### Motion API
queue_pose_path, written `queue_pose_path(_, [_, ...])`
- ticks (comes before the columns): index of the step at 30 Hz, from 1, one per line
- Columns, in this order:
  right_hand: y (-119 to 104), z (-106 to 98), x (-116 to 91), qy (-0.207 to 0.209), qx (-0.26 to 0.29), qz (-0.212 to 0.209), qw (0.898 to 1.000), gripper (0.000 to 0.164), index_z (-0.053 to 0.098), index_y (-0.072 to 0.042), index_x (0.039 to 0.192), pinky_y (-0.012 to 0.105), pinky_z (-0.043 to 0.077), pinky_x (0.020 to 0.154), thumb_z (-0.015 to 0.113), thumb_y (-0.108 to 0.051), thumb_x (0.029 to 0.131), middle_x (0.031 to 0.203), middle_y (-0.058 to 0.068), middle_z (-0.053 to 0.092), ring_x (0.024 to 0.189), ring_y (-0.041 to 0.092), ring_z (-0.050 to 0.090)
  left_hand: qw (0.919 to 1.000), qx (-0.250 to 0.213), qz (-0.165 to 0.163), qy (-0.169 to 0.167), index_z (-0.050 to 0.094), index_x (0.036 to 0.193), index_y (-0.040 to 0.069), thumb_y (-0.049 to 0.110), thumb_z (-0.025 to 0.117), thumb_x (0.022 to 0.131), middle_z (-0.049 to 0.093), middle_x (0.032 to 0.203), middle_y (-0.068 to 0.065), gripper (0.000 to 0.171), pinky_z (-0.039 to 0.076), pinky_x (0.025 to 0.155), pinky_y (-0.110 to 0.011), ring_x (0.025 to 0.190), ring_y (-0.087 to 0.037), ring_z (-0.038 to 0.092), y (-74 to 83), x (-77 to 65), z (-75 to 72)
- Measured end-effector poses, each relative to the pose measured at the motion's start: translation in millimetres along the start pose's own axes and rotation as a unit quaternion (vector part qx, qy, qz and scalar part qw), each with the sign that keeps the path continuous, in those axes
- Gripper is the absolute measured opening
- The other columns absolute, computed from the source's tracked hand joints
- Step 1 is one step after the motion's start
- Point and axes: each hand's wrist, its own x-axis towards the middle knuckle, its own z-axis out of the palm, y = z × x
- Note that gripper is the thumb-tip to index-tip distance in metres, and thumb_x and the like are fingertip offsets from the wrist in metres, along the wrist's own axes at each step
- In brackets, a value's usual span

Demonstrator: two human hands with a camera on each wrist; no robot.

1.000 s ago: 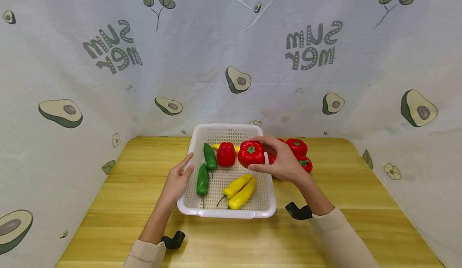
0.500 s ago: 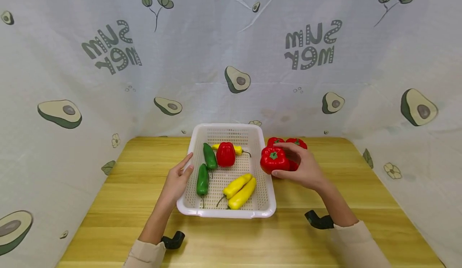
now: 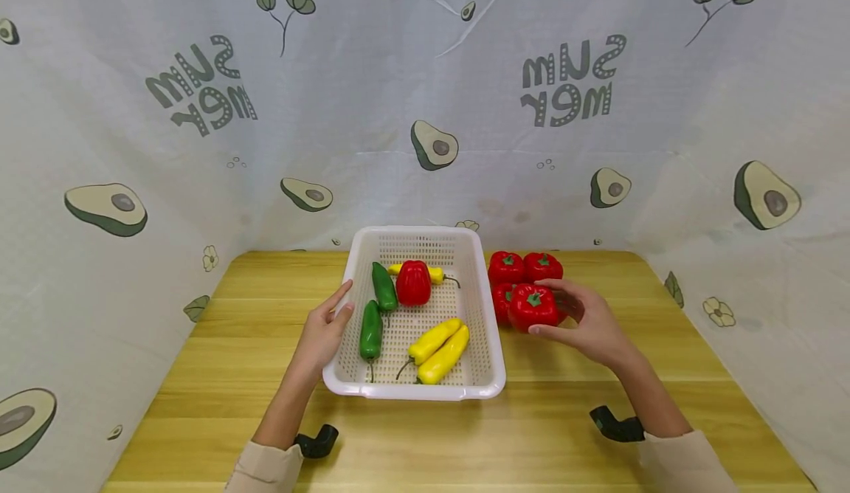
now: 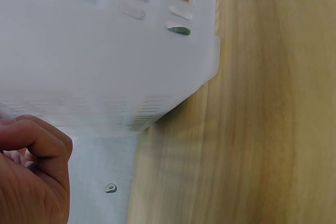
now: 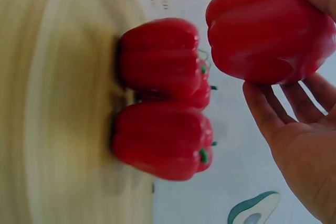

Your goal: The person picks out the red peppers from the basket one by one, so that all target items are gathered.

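Observation:
My right hand (image 3: 591, 325) holds a red bell pepper (image 3: 533, 307) between thumb and fingers, right of the white basket. In the right wrist view this bell pepper (image 5: 270, 30) is raised off the table, beside several red bell peppers (image 5: 160, 140) standing there. My left hand (image 3: 324, 336) grips the left rim of the white basket (image 3: 493, 364); its curled fingers (image 4: 39, 140) show against the basket's side in the left wrist view. Inside the basket lie two green peppers (image 3: 370, 331), three yellow peppers (image 3: 443, 356) and one red bell pepper (image 3: 413, 284).
A wooden table (image 3: 219, 375) carries everything. Behind and beside it hangs a pale curtain (image 3: 372, 109) printed with avocados. Standing red bell peppers (image 3: 507, 266) sit close to the basket's right wall. Dark wrist mounts (image 3: 317, 441) are at both wrists.
My right hand has carried the red bell pepper from above the basket out to the right, over the standing bell peppers and lower. The left hand and the basket stay in place.

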Motion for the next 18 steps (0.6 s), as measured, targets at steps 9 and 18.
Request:
queue_pose_path(9, [24,8,-10,-0.019,-0.010,0.005,1.000,0.068,0.057,-0.011,0.143,0.012,0.050,0.097,0.087,-0.027,0.084,0.145,0.017,0.056,0.127,0.039,0.059,1.0000,-0.003,0.000,-0.004,0.038,0.160,0.033,0.030,0.051,0.110,0.060,0.141,-0.028,0.052,0.065,0.077,-0.051,0.111,-0.042,0.071,1.3,-2.7,0.1])
queue_pose_path(18, [39,22,-15,-0.035,0.020,0.016,0.999,0.072,0.054,-0.006,0.143,0.015,0.054,0.098,0.088,-0.024,0.083,0.143,0.020,0.056,0.124,0.041,0.062,1.0000,0.001,0.002,-0.005,0.037,0.161,0.033,0.030,0.050,0.110,0.058,0.145,-0.026,0.052,0.065,0.077,-0.053,0.114,-0.044,0.070,1.6,-1.4,-0.1])
